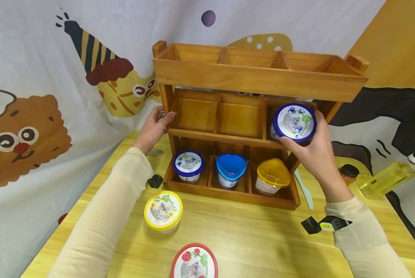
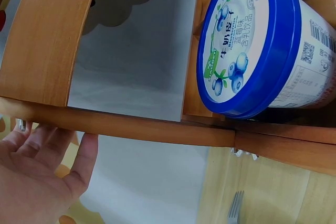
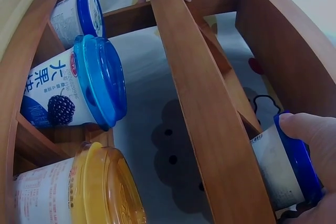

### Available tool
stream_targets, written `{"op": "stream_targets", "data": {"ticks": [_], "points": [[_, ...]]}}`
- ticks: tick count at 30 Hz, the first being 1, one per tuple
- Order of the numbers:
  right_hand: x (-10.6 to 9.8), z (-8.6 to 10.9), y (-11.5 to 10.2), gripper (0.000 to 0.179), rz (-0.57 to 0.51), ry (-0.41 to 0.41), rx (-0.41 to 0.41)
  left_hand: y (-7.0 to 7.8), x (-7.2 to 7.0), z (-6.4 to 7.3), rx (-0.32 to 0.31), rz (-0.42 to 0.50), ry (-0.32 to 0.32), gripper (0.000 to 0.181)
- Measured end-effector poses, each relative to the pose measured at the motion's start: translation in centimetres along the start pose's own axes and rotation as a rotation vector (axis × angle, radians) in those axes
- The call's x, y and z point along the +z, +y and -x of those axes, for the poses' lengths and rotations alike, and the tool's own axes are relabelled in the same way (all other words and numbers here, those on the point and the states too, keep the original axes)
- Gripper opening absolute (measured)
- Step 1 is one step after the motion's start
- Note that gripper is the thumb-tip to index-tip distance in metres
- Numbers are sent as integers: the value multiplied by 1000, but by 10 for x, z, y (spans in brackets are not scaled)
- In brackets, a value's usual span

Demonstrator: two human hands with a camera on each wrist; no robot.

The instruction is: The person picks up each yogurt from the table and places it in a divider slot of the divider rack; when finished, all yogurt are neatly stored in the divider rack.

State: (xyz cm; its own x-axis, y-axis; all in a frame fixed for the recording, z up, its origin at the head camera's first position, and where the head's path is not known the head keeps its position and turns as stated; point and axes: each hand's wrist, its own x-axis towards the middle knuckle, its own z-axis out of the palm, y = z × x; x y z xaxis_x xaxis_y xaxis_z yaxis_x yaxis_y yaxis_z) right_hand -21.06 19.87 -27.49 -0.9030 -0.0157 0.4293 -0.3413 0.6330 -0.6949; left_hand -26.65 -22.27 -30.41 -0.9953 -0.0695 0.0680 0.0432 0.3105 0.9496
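A three-tier wooden shelf rack (image 1: 259, 75) stands on the table. My right hand (image 1: 315, 150) grips a blueberry yogurt cup (image 1: 295, 122) with a dark blue lid, thumb and fingers on opposite sides of the lid. That cup sits tilted in the right compartment of the middle tier. My left hand (image 1: 154, 127) holds the rack's left side at the middle tier, its fingertips at the wooden post in the left wrist view. In the bottom tier stand another blueberry cup (image 1: 188, 166), a light-blue-lidded cup (image 1: 231, 170) and an orange-lidded cup (image 1: 273, 176), one per compartment.
On the table in front are a yellow-lidded cup (image 1: 163, 211) and a red-lidded strawberry cup (image 1: 194, 262). Right of the rack lie a pale green knife (image 1: 304, 190), a dark-capped jar (image 1: 349, 172) and a bottle of yellow liquid (image 1: 388, 179). A fork (image 2: 236, 207) lies at the left.
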Motion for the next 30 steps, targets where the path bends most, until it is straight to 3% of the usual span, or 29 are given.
{"op": "stream_targets", "data": {"ticks": [7, 19, 26, 30], "points": [[2, -2, 1, 108, -25, -6, -35, -1, 1, 0, -7, 13, 0, 64], [-7, 12, -1, 110, -108, 3, 19, -1, 1, 1, -17, 1, -10, 69], [-18, 27, -13, 102, -103, 72, -27, 0, 0, 0, -20, 3, -10, 69], [-23, 39, -28, 95, -150, 86, -77, 1, -1, 0, -15, 4, -9, 68]]}}
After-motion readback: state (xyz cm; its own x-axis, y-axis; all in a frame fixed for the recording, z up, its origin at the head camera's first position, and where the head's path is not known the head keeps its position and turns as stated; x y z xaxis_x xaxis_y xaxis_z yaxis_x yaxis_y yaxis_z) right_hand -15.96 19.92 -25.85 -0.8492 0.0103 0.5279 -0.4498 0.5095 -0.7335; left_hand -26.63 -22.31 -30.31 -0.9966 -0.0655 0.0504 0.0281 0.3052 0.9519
